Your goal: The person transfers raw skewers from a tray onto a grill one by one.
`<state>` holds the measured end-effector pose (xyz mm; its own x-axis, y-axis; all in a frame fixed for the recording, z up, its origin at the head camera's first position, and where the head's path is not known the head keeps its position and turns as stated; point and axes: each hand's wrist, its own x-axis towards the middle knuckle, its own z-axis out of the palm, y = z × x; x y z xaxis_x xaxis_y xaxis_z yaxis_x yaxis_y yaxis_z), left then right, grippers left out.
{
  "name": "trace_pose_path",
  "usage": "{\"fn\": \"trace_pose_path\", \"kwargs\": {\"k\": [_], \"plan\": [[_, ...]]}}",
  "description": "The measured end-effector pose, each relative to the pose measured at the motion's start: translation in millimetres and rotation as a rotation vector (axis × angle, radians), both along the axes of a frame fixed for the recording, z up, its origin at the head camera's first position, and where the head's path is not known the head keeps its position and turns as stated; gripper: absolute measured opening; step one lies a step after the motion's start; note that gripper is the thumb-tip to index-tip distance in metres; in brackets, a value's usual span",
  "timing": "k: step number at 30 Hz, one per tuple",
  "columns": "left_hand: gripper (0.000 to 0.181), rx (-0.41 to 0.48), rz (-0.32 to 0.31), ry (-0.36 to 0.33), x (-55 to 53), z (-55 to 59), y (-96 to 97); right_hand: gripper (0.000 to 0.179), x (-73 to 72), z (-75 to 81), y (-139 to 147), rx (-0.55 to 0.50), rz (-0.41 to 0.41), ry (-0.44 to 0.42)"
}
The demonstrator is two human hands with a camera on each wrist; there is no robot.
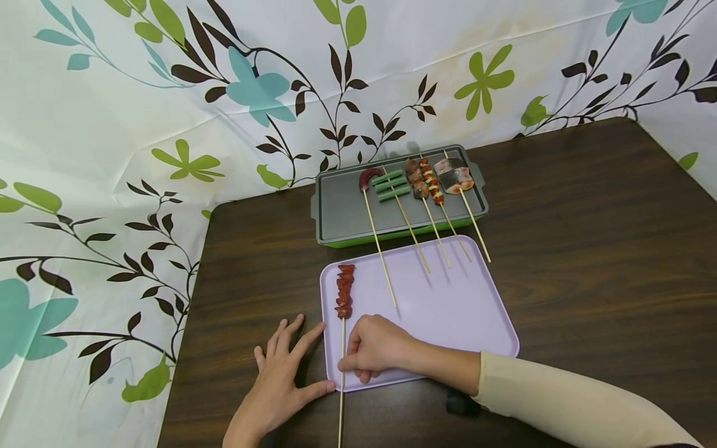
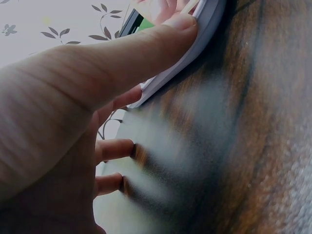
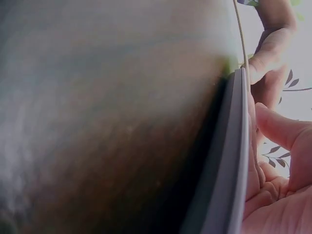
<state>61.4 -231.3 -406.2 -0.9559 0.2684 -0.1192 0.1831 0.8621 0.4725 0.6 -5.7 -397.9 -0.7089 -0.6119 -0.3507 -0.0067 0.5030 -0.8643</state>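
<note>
A skewer of red meat pieces (image 1: 344, 292) lies along the left side of the lavender tray (image 1: 448, 305), its bare stick running past the near edge. My right hand (image 1: 378, 348) pinches that stick over the tray, thumb at the stick and fingers curled. In the right wrist view the stick (image 3: 242, 34) runs down to the thumb (image 3: 280, 124). Fingers spread, my left hand (image 1: 282, 376) rests on the table at the tray's left edge. Its thumb (image 2: 146, 48) touches the tray's corner and the index fingertip meets the side.
Behind the tray stands a grey grill pan (image 1: 342, 214) with a green base. Several skewers lie on it, including green pieces (image 1: 392, 185) and fish (image 1: 452, 173), sticks reaching over the tray. A dark wood table (image 1: 588, 261) bears everything; a leaf-patterned cloth (image 1: 392, 74) hangs behind.
</note>
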Motion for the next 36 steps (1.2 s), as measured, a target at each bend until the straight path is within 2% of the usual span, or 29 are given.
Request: {"fn": "trace_pose_path", "kwargs": {"k": [5, 19, 36], "plan": [[0.089, 0.004, 0.002, -0.001, 0.7, -0.3, 0.0, 0.026, 1.7, -0.1, -2.9, -0.017, -0.015, -0.028], [0.088, 0.008, 0.006, -0.003, 2.0, -1.9, -0.4, 0.024, 4.7, -2.8, -0.7, -0.023, -0.011, -0.013], [0.090, 0.018, 0.007, -0.002, 0.4, 0.2, 0.5, 0.017, 2.1, -6.3, 23.3, -0.124, -0.055, -0.171]]}}
